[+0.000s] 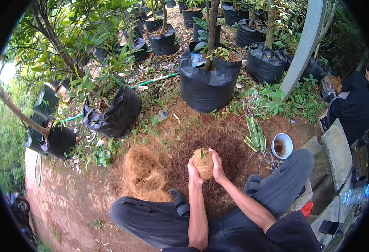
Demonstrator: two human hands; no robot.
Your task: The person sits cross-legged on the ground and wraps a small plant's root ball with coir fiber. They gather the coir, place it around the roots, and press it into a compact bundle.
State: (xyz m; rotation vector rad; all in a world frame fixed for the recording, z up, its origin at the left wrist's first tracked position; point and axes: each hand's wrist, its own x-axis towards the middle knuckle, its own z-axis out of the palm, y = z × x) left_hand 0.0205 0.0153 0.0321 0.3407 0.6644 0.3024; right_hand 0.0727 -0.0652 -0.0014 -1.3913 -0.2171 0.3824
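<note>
Between my palms sits a ball of tan coconut fibre (pixel 204 167) with a small green leaf tip (pixel 202 153) poking out of its top. My left hand (pixel 194 171) presses on its left side. On the right side, my right hand (pixel 217 167) curves around it. Below the ball, dark loose fibre and soil (pixel 184 151) cover the ground. A heap of loose tan coconut fibre (pixel 146 173) lies to the left. Several cut snake plant leaves (pixel 256 134) rest on the ground to the right, near a white bucket (pixel 282 146) with brown residue inside.
Black grow bags (pixel 209 85) with trees stand ahead. Tangled clear string (pixel 255 102) lies beside a leaning grey post (pixel 304 50). At the right are concrete slabs (pixel 337 154), a plastic bottle (pixel 353 196), a phone-like device (pixel 329 226) and another person in dark clothing (pixel 351 104).
</note>
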